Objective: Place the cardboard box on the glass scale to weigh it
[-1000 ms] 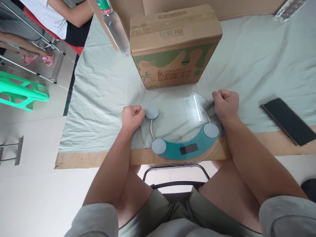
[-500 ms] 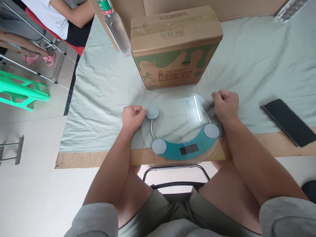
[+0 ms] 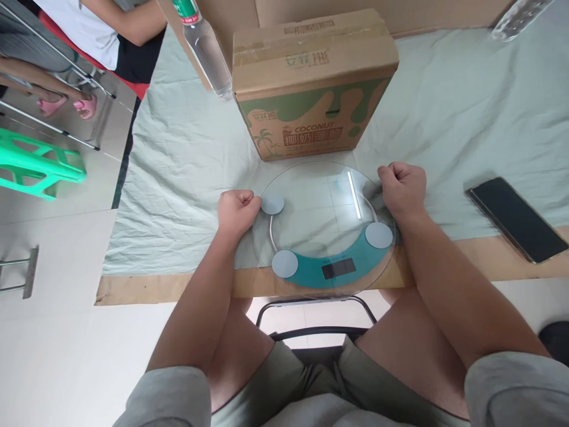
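A round glass bathroom scale [image 3: 311, 249] with a teal band, a dark display and pale discs lies at the table's front edge. Beside its left rim, my left hand [image 3: 237, 210] rests on the cloth as a fist, thumb side up. My right hand [image 3: 403, 187] is likewise closed in a fist by the scale's upper right rim. No object shows in either fist. Just behind the scale stands a taped cardboard box [image 3: 311, 112] printed with "COCONUT".
A clear bottle [image 3: 207, 53] with a green label stands left of the box. To the right lies a black phone [image 3: 518, 219]. Another clear plastic item [image 3: 520, 21] is at the far right. On the left are a green stool [image 3: 40, 166] and a seated person [image 3: 120, 29].
The whole view has shifted very slightly. Both fists, the scale and the box keep their places relative to each other.
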`<state>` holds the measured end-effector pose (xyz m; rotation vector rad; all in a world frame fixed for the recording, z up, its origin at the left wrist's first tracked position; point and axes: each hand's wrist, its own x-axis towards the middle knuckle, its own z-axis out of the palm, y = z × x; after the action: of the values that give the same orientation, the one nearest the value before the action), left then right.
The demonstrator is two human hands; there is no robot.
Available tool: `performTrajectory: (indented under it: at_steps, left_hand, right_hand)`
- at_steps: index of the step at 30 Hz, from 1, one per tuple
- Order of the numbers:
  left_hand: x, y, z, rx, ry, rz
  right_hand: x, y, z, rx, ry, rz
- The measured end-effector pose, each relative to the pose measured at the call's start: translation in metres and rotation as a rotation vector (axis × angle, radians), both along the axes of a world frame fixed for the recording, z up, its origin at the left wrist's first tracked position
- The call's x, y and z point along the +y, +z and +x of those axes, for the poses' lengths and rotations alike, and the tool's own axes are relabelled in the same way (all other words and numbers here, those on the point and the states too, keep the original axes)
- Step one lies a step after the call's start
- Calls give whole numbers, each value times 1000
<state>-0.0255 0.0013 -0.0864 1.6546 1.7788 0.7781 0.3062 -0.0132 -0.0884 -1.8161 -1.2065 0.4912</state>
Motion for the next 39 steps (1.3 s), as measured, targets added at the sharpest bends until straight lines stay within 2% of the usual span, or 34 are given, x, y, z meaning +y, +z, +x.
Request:
performTrajectory:
  at_steps: [16,31,36,39]
  left_hand:
    - [1,-1,0,16,6,-11]
    - [0,-2,0,-14,15,-22]
    - [6,13,-6,-67,-19,-87]
    - [21,28,-8,-113,-2,-72]
  right_hand:
    - [1,-1,0,-6,1,28]
    - [-1,10,-8,36,-26,-48]
    - [2,17,0,111,-37,-115]
    - [16,29,5,182,-43,-81]
